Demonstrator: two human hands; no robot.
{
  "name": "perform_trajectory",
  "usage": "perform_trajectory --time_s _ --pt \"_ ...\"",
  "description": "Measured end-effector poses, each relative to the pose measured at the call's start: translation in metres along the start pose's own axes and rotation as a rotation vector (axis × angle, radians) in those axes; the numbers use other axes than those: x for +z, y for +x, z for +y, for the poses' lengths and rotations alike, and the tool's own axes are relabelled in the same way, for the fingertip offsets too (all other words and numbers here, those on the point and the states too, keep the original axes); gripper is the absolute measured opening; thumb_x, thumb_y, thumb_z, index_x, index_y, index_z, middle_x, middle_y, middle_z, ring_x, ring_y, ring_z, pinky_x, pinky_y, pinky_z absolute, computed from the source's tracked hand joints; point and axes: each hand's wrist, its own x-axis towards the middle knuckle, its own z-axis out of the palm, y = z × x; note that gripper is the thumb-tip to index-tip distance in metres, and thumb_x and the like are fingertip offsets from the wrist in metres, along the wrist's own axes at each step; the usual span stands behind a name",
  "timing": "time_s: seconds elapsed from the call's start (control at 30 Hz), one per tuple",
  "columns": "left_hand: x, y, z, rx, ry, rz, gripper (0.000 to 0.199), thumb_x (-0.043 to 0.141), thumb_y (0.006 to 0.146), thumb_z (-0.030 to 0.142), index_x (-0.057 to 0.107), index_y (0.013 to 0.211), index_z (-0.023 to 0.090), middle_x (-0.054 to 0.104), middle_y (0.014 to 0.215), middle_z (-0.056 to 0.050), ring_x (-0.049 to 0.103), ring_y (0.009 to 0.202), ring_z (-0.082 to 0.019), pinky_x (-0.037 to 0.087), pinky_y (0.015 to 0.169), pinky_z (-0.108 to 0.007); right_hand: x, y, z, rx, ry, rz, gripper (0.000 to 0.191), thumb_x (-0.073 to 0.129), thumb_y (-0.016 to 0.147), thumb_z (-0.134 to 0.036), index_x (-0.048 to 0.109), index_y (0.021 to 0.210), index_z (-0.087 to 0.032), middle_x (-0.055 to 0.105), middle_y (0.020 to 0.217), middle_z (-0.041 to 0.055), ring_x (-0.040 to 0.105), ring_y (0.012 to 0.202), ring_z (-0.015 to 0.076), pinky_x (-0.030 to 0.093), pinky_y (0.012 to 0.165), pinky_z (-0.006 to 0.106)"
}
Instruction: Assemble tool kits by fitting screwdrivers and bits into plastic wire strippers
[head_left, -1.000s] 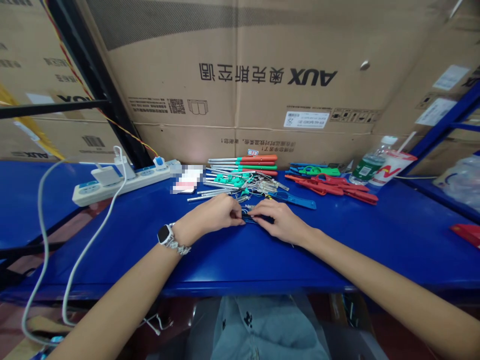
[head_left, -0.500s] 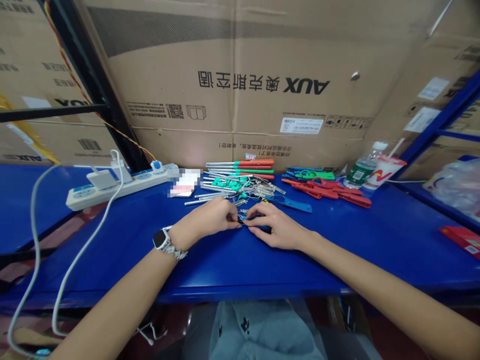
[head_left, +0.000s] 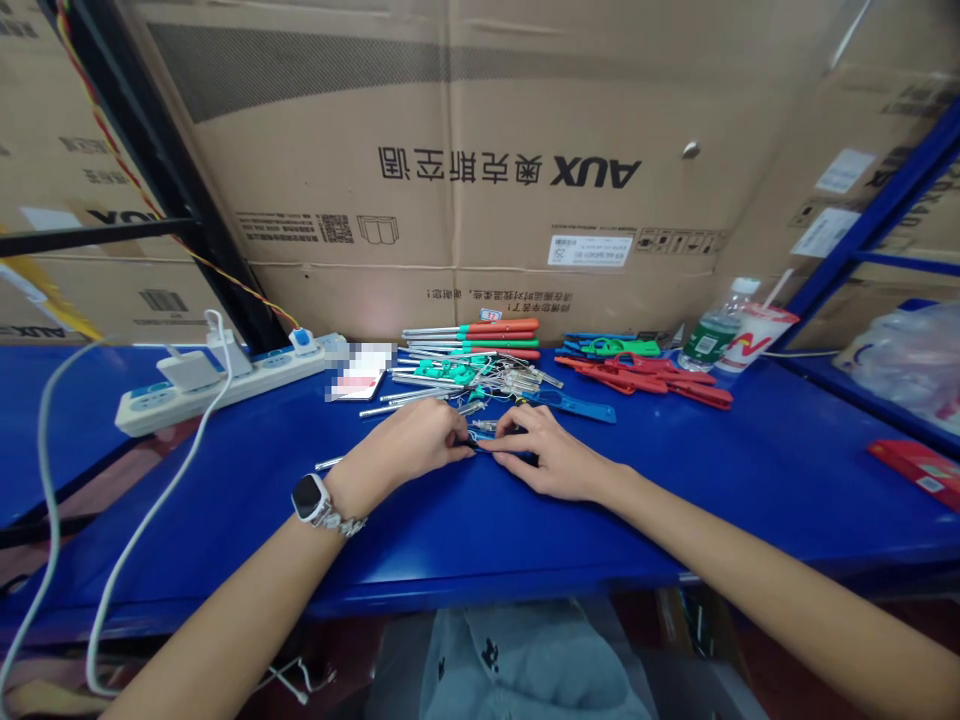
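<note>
My left hand (head_left: 424,438) and my right hand (head_left: 549,452) meet over the blue table (head_left: 480,540), both with fingers pinched. Between their fingertips is a small dark and blue piece (head_left: 478,437) with a thin white wire, mostly covered by the fingers. A metal rod (head_left: 328,464) sticks out to the left behind my left wrist. Just beyond the hands lies a pile of metal rods with green parts (head_left: 450,373) and small clear pieces with wires (head_left: 521,379). A flat blue handle part (head_left: 574,405) rests behind my right hand.
Red handle parts (head_left: 649,376) and green ones (head_left: 619,347) lie at the back right, beside a bottle (head_left: 709,335) and a paper cup (head_left: 756,338). A power strip (head_left: 146,408) with white cables is at the left. A large cardboard panel (head_left: 300,140) stands behind.
The view has shifted slightly, moving most things a little left in the picture. Both hands keep their pinch, and more of the rod by my left wrist shows.
</note>
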Motion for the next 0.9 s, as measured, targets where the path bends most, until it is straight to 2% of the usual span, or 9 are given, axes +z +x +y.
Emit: perform_trajectory --time_s 0.2,0.37,0.43,0.57,0.7,0.9 --pt "0.002 0.0 -0.007 -0.072 -0.117 0.0 0.018 0.073 0.083 0.036 0.079 0.087 0.02 0.069 0.068 -0.003 0.055 0.056 -0.015 0.036 0.056 -0.03 0.002 0.002 0.005 0.051 0.053 0.005 0.02 0.065 0.098 -0.025 0.076 0.115 -0.021 0.07 0.114 0.0097 0.063 0.108 0.0246 0.04 0.096 0.046" --pt "-0.001 -0.002 -0.014 -0.098 -0.344 -0.112 0.028 0.067 0.083 0.037 0.077 0.098 0.016 0.073 0.081 -0.006 0.064 0.068 -0.017 0.045 0.062 -0.029 0.003 0.003 0.007 0.059 0.05 0.025 0.018 0.067 0.097 -0.023 0.076 0.111 -0.02 0.07 0.113 0.0092 0.063 0.108 0.0243 0.04 0.095 0.045" --pt "0.0 -0.002 -0.016 -0.085 -0.402 -0.123 0.027 0.065 0.082 0.034 0.075 0.099 0.015 0.073 0.086 -0.006 0.065 0.073 -0.017 0.047 0.066 -0.029 0.004 0.002 0.007 0.058 0.046 0.033 0.017 0.067 0.097 -0.023 0.077 0.11 -0.02 0.07 0.113 0.009 0.063 0.107 0.0241 0.04 0.096 0.045" --pt "0.004 0.0 -0.021 -0.058 -0.429 -0.121 0.023 0.065 0.081 0.032 0.072 0.095 0.016 0.072 0.091 -0.007 0.065 0.081 -0.018 0.049 0.072 -0.029 0.005 0.002 0.007 0.05 0.038 0.041 0.016 0.068 0.096 -0.022 0.077 0.109 -0.021 0.07 0.112 0.0086 0.063 0.106 0.0235 0.041 0.096 0.045" --pt "0.005 0.003 -0.024 -0.034 -0.425 -0.152 0.022 0.064 0.085 0.035 0.072 0.092 0.016 0.072 0.088 -0.007 0.063 0.077 -0.018 0.047 0.069 -0.029 0.004 0.002 0.006 0.053 0.031 0.043 0.016 0.068 0.096 -0.021 0.077 0.109 -0.021 0.07 0.11 0.0085 0.063 0.106 0.0236 0.042 0.096 0.045" --pt "-0.003 0.0 -0.023 0.065 -0.392 -0.059 0.018 0.06 0.09 0.028 0.073 0.093 0.016 0.074 0.092 -0.007 0.064 0.082 -0.018 0.048 0.074 -0.029 0.005 0.002 0.006 0.042 0.027 0.049 0.017 0.068 0.096 -0.022 0.077 0.111 -0.022 0.07 0.111 0.0085 0.063 0.106 0.0234 0.041 0.095 0.044"
